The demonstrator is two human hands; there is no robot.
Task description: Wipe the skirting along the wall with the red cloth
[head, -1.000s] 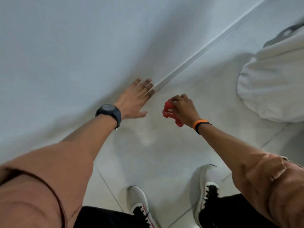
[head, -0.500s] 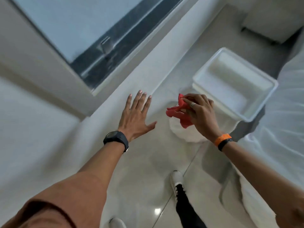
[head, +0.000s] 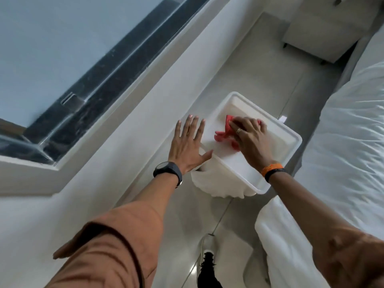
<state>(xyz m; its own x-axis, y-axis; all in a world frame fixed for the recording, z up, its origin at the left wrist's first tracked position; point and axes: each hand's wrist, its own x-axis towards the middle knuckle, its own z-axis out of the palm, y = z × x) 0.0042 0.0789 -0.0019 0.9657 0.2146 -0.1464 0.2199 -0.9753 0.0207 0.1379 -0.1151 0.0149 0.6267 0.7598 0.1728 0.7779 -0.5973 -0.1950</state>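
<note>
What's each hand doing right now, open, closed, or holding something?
Left hand: open, fingers spread, holding nothing, over the near edge of the white tub.
Right hand: closed on the red cloth, over the tub.

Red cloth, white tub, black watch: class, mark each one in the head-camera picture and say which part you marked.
red cloth [head: 223,136], head view: bunched folds left of the right hand's fingers.
white tub [head: 296,138], head view: right rim.
black watch [head: 168,169], head view: band on the left wrist.
</note>
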